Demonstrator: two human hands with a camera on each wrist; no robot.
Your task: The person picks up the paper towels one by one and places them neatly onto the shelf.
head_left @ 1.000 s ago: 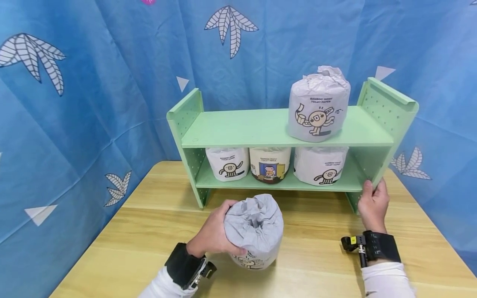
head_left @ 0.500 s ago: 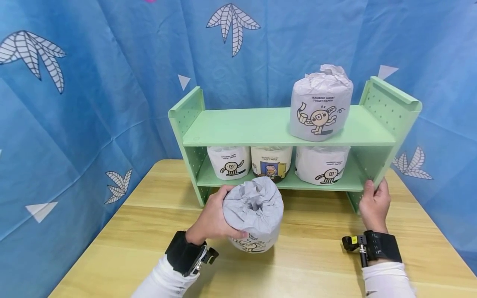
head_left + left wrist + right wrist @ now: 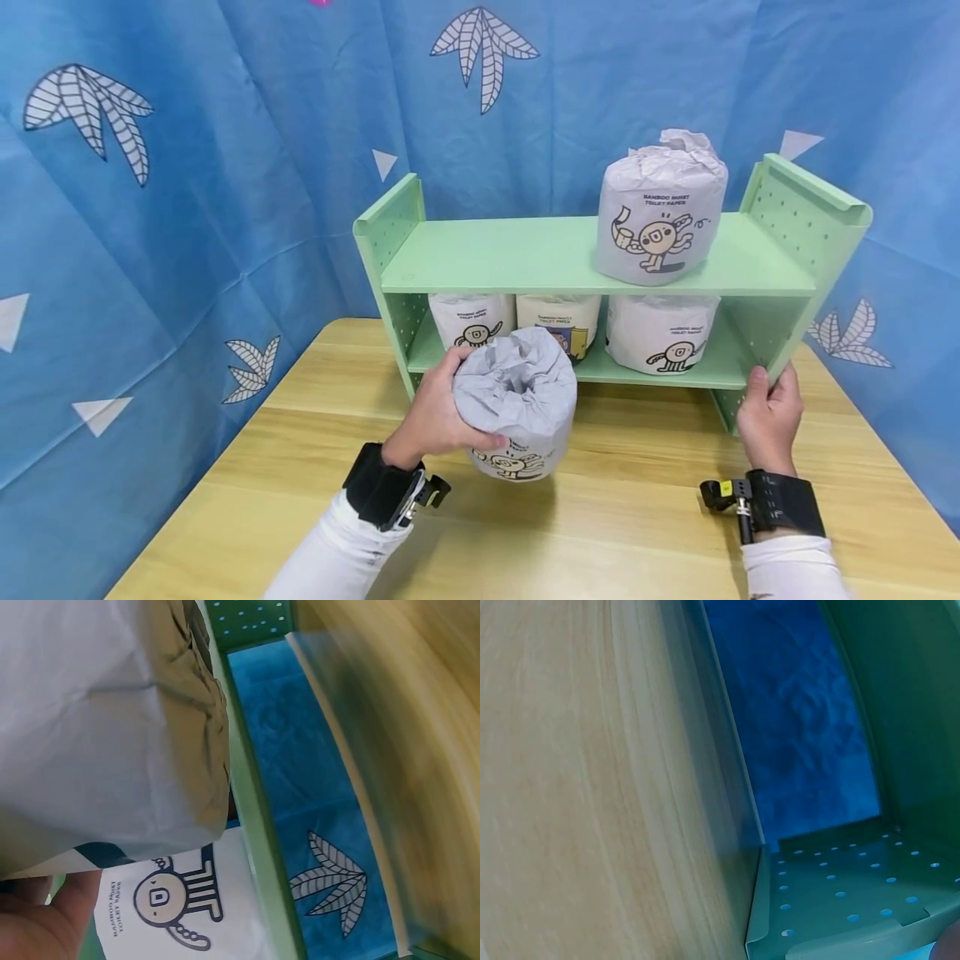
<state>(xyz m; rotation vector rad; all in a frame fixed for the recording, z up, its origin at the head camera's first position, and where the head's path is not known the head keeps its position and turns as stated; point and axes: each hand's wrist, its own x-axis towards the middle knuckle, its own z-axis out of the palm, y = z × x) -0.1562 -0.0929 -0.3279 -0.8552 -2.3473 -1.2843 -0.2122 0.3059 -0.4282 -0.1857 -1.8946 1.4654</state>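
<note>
My left hand grips a paper-wrapped toilet roll and holds it in the air in front of the green shelf. The roll's wrapping fills the left wrist view, with a shelved roll's cartoon print behind it. My right hand holds the lower right side panel of the shelf. One wrapped roll stands on the top board at the right. Three rolls sit on the lower board: left, middle, partly hidden by the held roll, and right.
The shelf stands at the back of a wooden table. Blue cloth with leaf prints hangs close behind and on both sides. The shelf's perforated side panel shows in the right wrist view.
My left hand has lifted the roll off the table and carried it forward and up toward the shelf's lower board. The right hand stays on the side panel.
</note>
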